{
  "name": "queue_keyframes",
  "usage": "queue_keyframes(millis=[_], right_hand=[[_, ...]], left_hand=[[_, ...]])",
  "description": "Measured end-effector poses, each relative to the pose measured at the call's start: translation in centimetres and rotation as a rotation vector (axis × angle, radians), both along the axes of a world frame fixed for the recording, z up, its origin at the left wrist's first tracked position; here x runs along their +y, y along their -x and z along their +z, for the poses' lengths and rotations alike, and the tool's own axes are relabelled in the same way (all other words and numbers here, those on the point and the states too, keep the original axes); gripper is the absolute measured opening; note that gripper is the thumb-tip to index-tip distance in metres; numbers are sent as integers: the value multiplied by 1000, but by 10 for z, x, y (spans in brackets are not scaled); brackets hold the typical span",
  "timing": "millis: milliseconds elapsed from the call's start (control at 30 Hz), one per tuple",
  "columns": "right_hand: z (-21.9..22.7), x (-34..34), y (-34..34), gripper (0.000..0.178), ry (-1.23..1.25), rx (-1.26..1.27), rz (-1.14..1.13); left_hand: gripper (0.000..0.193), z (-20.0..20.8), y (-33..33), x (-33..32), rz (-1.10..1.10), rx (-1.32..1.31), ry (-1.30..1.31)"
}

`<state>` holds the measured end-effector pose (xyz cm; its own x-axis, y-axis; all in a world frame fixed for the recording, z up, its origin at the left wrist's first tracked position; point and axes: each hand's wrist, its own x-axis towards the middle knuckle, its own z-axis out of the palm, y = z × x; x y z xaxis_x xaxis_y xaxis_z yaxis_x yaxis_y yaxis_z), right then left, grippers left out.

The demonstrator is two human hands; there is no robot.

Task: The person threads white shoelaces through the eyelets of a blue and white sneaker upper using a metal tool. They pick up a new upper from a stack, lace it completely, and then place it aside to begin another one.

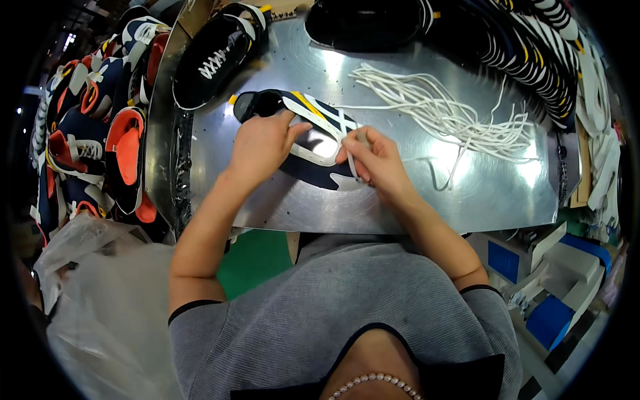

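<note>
Pressing down with my left hand (263, 143), I hold a dark navy shoe upper (303, 137) flat on the metal worktop (400, 193); my palm lies over its middle and my fingers (293, 127) are spread a little across the white and yellow stripes. The upper lies near the centre of the worktop, its open collar pointing up and to my left, its toe end toward my right. My right hand (377, 163) sits just beside the left, at the lace area of the upper, with thumb and forefinger pinched narrow on a white shoelace (352, 157) that runs down between them; the other fingers curl in underneath.

Beyond my right hand a loose bundle of white shoelaces (447, 110) is strewn over the worktop, well apart from the upper, some strands trailing toward my wrist. At the far left corner of the worktop rests a black sneaker with white lacing (217, 57), and another dark shoe (367, 23) sits at the far edge. Left of the worktop is a heap of navy and orange shoes (100, 127), and along the far right a row of striped uppers (533, 47). A clear plastic bag (100, 300) bulges at my lower left
</note>
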<state>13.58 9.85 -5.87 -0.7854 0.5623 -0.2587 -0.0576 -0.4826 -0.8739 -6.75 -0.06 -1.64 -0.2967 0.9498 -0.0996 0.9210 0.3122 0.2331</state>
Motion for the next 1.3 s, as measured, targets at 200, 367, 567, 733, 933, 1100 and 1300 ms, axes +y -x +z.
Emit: queue_keyframes(millis=[200,367,567,733,933,1100,1300], right_hand=[[-8,11,6,14,-268,-95,-137],[9,7,-11,13,-151,-23,-93],[25,19,-19,13,-179,-62,-40],[27,20,-26,12,-310,-164,21],[39,14,-32,17,-564,-235,46],[35,9,-38,19,-519,-165,5],[39,9,-36,14,-402,-174,31]], left_hand=[[72,-1,-5,17,354,-1070,499],[64,-12,-33,18,373,-1670,78],[64,-15,-63,13,284,-1785,-141],[39,-27,-73,11,423,-1704,-244],[21,-19,-90,9,461,-1548,-496],[19,-19,-96,10,469,-1513,-523],[20,-20,-91,7,424,-1538,-502]])
